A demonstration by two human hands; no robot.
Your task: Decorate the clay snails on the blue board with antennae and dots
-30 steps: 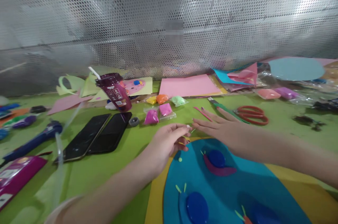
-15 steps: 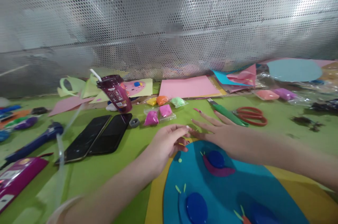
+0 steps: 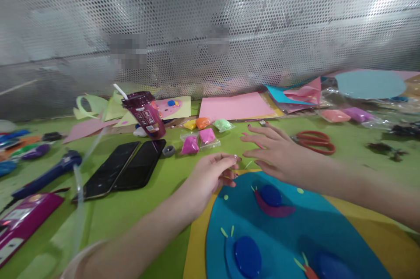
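1 green strip (image 3: 248, 165) lies just beside right fingertips (image 3: 259, 164).

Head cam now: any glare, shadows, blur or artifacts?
Head view: bright glare at upper right on the perforated panel, plus blocky pixelated patches on it; same view: darker shadows on the blue oval, while the right hand looks slightly soft.
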